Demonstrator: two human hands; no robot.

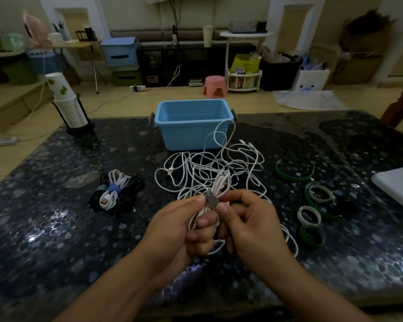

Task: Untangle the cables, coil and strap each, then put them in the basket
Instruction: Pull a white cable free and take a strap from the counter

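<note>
Flat white slab [398, 185] at right edge, cut off by frame. Lower half of white coiled cable [215, 194] hidden behind curled fingers of left hand [184, 231] and right hand [249, 225]. Forearms cut off at bottom edge.

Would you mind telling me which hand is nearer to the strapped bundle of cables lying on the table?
Left. The left hand sits just right of the strapped bundle; the right hand is farther right, beyond the left. Both grip the white coil.
</note>
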